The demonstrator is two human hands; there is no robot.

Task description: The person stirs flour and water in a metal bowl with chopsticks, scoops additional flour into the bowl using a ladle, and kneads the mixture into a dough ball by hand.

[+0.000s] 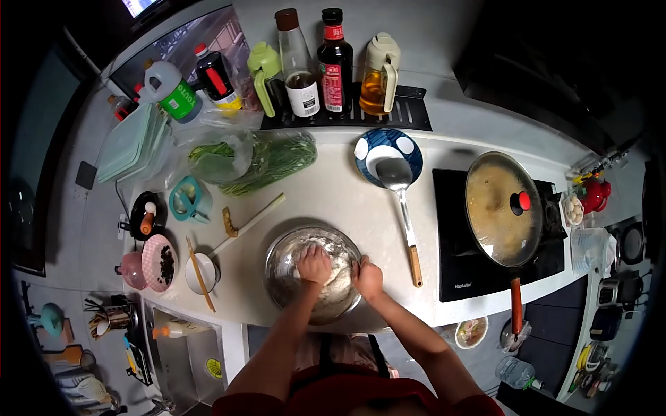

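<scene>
A shiny metal mixing bowl point(276, 283) stands near the counter's front edge, with pale floury dough point(338, 279) inside. My left hand point(314, 265) is down in the bowl, its fingers curled into the dough; the fingertips are partly hidden. At the bowl's right rim, my right hand point(367, 276) grips the edge. To the left lie a small white bowl point(194, 283) with wooden chopsticks point(200, 272) across it and a green-white stalk point(267, 211), with a piece of ginger point(229, 222) beside it.
A spatula point(404, 215) rests in a blue-patterned bowl point(369, 139). Right of it, a lidded pan point(496, 208) sits on the black cooktop point(454, 267). Bagged greens point(277, 156) and a rack point(416, 114) of bottles are at the back; a sink point(184, 353) is lower left.
</scene>
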